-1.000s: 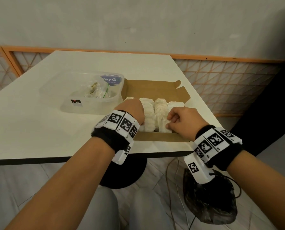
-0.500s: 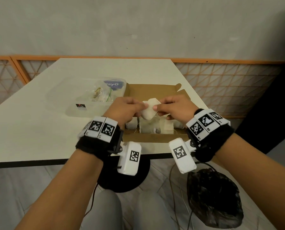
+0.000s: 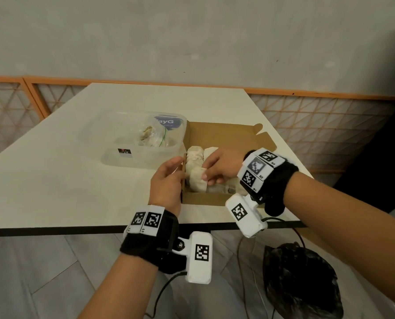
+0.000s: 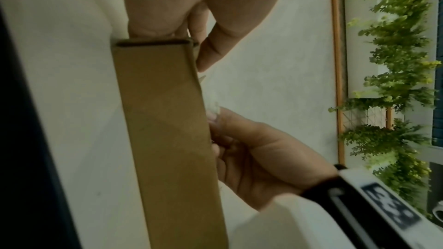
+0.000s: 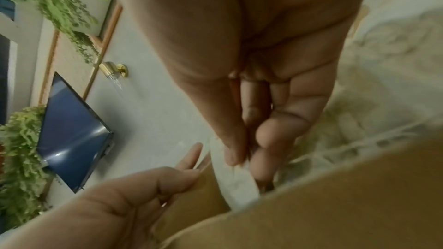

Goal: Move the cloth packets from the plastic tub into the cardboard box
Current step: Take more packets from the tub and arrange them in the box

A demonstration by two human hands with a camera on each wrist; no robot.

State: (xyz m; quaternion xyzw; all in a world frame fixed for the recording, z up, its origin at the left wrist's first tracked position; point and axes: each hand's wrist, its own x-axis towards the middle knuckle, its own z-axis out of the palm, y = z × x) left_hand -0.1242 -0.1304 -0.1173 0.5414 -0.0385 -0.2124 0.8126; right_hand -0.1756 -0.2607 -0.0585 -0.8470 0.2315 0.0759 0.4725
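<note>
The brown cardboard box [image 3: 205, 200] sits open near the table's front edge, with rows of white cloth packets [image 3: 195, 155] inside. My right hand [image 3: 205, 177] pinches one white cloth packet [image 3: 197, 184] low in the box's front left corner; the right wrist view shows thumb and fingers closed on that packet [image 5: 237, 183]. My left hand [image 3: 173, 166] lies against the outside of the box's left wall [image 4: 163, 139], fingers relaxed and holding nothing. The clear plastic tub [image 3: 113, 157] stands left of the box with a few packets [image 3: 149, 137] left inside.
The white table's front edge [image 3: 77, 229] runs just below my wrists. A black plastic bag [image 3: 302, 279] and a cable lie on the floor under the right arm. An orange lattice railing [image 3: 318, 125] lines the wall behind.
Both hands held a packet above the box half a second ago. The right hand has lowered it into the front left corner; the left hand has let go and moved to the box's left wall.
</note>
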